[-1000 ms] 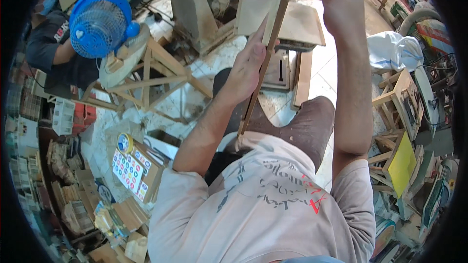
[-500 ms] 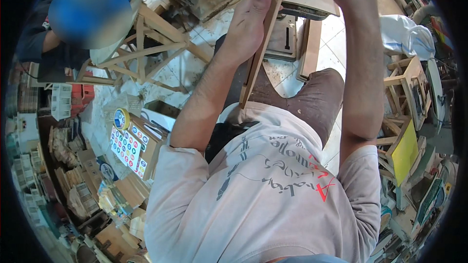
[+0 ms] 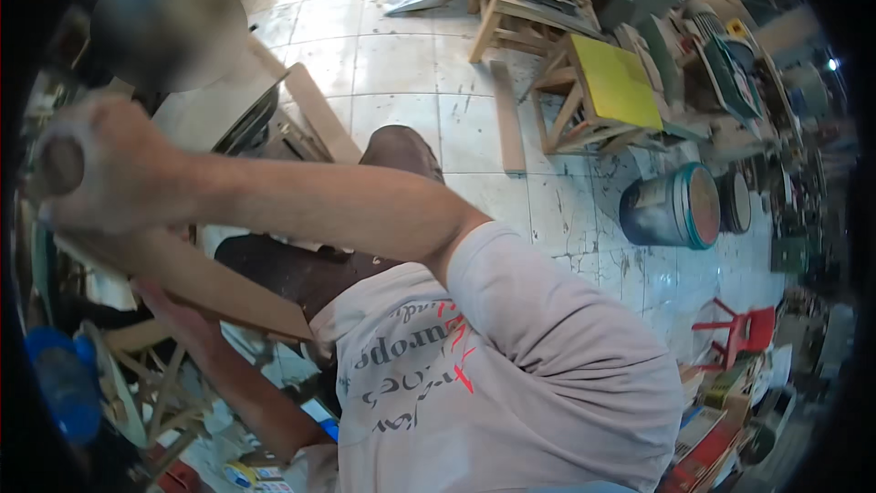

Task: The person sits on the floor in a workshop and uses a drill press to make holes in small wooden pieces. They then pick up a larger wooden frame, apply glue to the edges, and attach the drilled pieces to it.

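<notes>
Wooden board (image 3: 210, 288) slants in head view over dark trousers (image 3: 265, 265), near end beside light shirt (image 3: 547, 383). Left hand (image 3: 173, 310) holds lower edge, fingers partly hidden. Right hand (image 3: 119, 164), blurred, curls at far end; cannot tell whether its grip holds board. Yellow-topped stool (image 3: 616, 82), teal-rimmed bucket (image 3: 652, 210) stand on tiled floor (image 3: 392, 64).

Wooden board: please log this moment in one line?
Object: long light-brown wooden board | Left hand: at its lower edge | Right hand: by its far end, grip unclear | Surroundings: red chair, yellow-topped wooden stool
</notes>
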Action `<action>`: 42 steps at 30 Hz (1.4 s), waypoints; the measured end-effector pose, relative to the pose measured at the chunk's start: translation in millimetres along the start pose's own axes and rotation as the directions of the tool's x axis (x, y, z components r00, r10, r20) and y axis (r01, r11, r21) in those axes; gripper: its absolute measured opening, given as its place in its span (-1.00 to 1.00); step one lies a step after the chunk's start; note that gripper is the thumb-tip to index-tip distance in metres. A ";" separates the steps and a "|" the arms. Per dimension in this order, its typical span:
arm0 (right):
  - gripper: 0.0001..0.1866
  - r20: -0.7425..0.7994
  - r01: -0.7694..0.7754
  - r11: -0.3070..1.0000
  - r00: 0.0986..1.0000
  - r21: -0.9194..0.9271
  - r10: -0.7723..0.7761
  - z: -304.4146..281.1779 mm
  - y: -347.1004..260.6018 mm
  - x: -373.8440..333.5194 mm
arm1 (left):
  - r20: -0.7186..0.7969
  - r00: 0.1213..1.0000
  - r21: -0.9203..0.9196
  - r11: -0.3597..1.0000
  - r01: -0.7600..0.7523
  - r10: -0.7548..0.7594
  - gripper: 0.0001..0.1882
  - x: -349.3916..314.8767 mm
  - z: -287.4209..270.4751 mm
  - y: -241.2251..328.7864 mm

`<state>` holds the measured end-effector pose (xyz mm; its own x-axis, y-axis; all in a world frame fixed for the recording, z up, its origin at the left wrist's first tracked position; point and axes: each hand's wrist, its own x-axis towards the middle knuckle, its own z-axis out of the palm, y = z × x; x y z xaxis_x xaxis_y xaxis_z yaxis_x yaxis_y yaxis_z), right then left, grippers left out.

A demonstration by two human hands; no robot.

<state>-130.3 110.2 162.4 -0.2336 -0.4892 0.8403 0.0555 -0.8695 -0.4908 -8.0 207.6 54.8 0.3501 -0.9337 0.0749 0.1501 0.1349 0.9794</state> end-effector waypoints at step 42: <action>-0.39 0.601 -0.411 0.892 0.671 -0.187 0.435 -120.7 -70.6 -190.2 | 0.401 0.877 -0.796 0.575 0.192 0.264 -0.28 4.6 -21.8 42.9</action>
<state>-206.9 272.8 9.4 0.4508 -0.7473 0.4882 -0.0365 -0.5619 -0.8264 20.2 216.3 93.0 -0.0246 -0.9166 0.3991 0.8890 0.1625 0.4280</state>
